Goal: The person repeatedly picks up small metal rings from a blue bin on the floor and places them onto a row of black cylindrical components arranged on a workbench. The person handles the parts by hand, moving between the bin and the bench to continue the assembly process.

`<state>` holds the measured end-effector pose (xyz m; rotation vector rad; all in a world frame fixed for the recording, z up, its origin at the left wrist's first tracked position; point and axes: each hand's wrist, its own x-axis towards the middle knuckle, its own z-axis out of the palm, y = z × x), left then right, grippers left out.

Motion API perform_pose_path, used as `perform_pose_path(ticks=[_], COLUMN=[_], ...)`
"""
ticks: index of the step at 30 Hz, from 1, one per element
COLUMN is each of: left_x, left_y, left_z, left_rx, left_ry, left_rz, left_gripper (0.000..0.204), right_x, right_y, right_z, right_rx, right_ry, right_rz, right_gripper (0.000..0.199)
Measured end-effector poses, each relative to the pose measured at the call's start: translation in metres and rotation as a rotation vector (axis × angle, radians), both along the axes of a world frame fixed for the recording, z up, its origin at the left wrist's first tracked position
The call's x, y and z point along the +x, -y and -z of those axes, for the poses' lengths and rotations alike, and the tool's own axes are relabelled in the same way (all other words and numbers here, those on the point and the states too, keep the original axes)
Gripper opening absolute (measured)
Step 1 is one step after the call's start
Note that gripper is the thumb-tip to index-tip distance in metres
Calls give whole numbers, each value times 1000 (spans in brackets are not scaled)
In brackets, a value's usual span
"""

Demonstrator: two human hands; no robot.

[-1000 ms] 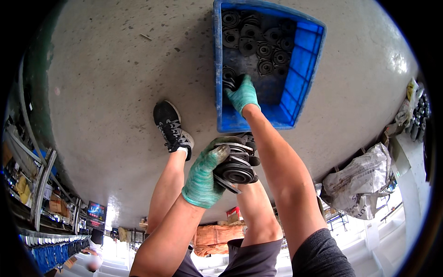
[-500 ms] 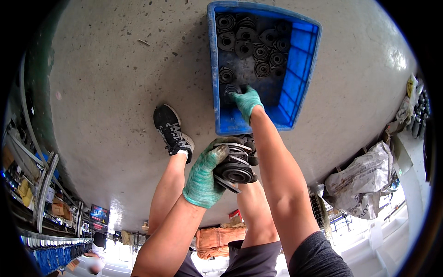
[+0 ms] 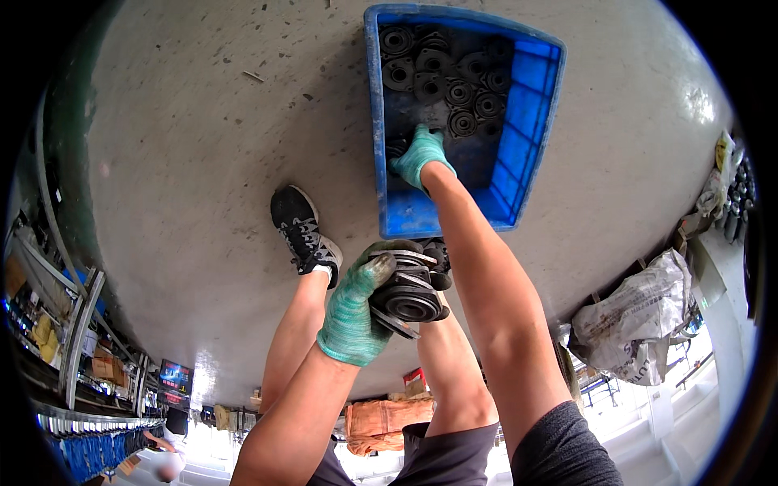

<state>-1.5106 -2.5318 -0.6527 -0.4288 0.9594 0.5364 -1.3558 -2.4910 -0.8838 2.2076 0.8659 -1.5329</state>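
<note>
My left hand (image 3: 356, 304), in a green knit glove with a dirty grey thumb, grips a stack of dark metal flanged parts (image 3: 412, 304) with round ringed centres. The stack is held low, over my knees. My right hand (image 3: 421, 158), gloved alike, reaches into a blue plastic crate (image 3: 446, 227) near its left wall. Its fingers curl down round a dark flanged part (image 3: 396, 147), which shows only beside the thumb; the fingertips are hidden. Several more flanged parts (image 3: 459, 93) lie at the crate's far end.
The crate stands on a grey concrete floor (image 3: 203, 162). My shoe (image 3: 300, 227) is left of its near end. At the right lies a whitish sack (image 3: 636, 316); metal racking (image 3: 81, 340) runs along the left. Another person (image 3: 168, 454) is far off at lower left.
My right hand has moved slightly away from me and left inside the crate, covering parts that showed there before. My left hand keeps the stack nearly still.
</note>
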Motion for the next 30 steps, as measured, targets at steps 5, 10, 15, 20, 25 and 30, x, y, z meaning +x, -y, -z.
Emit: perform_pose_path(ticks=[5, 10, 15, 20, 25, 30], left_x=[3, 6, 4, 5, 4, -3], left_y=[-5, 0, -5, -11, -12, -13], left_z=[0, 8, 4, 3, 5, 7], left_rx=[-22, -118, -39, -71, -50, 1], left_ry=[0, 65, 15, 55, 44, 0], left_rz=[5, -76, -47, -118, -119, -87], left_gripper=[45, 45, 50, 47, 56, 64], right_x=[9, 50, 97, 123, 120, 112], right_y=[29, 58, 21, -4, -14, -24], right_z=[5, 15, -33, -6, 16, 13], right_rx=[191, 287, 559, 284, 347, 442], right_ry=[-73, -425, -369, -354, 18, 310], right_rz=[7, 639, 1435, 1521, 1234, 446], right_gripper=[84, 76, 50, 48, 69, 80])
